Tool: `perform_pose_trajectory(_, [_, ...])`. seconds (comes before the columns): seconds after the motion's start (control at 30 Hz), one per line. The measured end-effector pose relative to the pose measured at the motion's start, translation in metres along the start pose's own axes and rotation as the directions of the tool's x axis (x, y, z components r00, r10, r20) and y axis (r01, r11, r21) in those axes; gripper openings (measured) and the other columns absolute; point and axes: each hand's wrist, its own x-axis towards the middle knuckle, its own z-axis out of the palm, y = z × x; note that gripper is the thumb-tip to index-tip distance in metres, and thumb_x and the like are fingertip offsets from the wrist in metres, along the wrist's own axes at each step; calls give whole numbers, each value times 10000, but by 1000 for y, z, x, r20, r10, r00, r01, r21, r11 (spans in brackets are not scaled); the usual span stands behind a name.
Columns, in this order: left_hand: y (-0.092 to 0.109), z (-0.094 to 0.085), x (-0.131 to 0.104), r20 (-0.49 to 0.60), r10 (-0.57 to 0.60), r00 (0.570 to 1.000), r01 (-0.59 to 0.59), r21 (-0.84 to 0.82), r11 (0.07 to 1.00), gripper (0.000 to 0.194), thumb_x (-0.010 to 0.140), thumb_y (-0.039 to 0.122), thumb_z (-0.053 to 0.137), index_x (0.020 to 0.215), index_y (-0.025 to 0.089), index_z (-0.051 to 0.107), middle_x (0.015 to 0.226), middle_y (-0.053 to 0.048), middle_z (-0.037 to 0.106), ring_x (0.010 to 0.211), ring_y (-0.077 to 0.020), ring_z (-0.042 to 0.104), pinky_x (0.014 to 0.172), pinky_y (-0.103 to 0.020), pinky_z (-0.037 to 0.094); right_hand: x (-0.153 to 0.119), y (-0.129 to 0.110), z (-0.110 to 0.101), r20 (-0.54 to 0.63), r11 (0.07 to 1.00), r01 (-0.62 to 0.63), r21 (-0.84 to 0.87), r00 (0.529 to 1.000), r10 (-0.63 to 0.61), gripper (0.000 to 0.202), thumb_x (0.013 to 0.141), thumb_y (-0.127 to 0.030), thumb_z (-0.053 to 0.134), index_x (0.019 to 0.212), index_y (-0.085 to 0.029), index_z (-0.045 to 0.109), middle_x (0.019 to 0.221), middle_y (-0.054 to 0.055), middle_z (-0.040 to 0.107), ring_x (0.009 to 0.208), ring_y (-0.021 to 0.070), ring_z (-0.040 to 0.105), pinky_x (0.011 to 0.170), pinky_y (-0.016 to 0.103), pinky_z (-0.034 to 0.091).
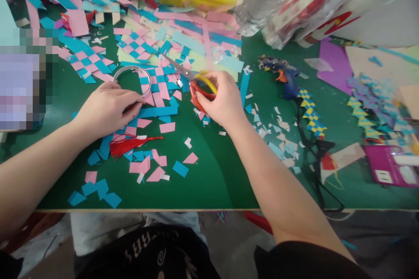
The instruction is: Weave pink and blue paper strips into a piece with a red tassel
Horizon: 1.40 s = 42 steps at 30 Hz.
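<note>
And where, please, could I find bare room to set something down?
The widest bare patch borders the table's front edge, between paper scraps and the right forearm; a smaller one lies left of the left hand. The far side is crowded with woven strips.

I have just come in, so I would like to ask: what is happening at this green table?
A person is working with cut paper. The right hand holds scissors with red and yellow handles, blades pointing away. The left hand has its fingertips at the edge of a thin pale ring, perhaps a tape roll, beside a pink and blue woven paper piece. A red tassel lies nearer the person, among loose paper scraps.
</note>
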Motion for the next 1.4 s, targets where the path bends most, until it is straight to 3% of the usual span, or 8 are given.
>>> perform_pose_trajectory(0.17, [0,-2,0,21,7,1000,-7,3,1000,347,991,361,335,1025,256,664,1036,4,743,801,-181,642,927,-420,456,0,1,-1,8,1000,-4,-5,1000,4,330,809,-324,602,1100,-241,470,1089,100,607,1042,288,597,877,507,519])
perform_pose_trajectory(0.4, [-1,0,1,-15,-8,1000,8,0,1000,334,979,381,342,967,317,670,972,18,754,786,-195,665,897,-415,468,0,3,0,5,1000,15,-10,1000,-15,337,819,-339,601,1120,-243,481,1084,94,609,1040,289,598,877,518,524])
perform_pose_trajectory(0.8, [3,-3,1,25,-5,1000,4,7,1000,391,1001,367,322,1024,229,687,970,-6,747,798,-173,635,927,-399,453,0,1,-2,5,1000,21,-23,1000,-21,322,821,-322,611,1105,-239,483,1081,98,612,1047,291,594,881,515,527])
perform_pose_trajectory(1.0, [2,-2,2,-8,44,999,-43,36,998,409,1006,350,354,1014,157,714,907,-62,756,749,-171,621,888,-381,461,0,4,-2,31,1000,25,-6,999,-24,348,833,-329,604,1145,-245,474,1113,99,597,1089,305,579,918,548,508])
perform_pose_trajectory(1.4, [0,0,1,-17,40,999,-39,53,998,434,1011,370,341,1064,154,714,942,-41,756,759,-145,618,908,-377,474,0,9,-1,48,999,53,-9,997,-52,358,855,-353,602,1167,-248,462,1125,102,582,1100,315,582,920,560,509])
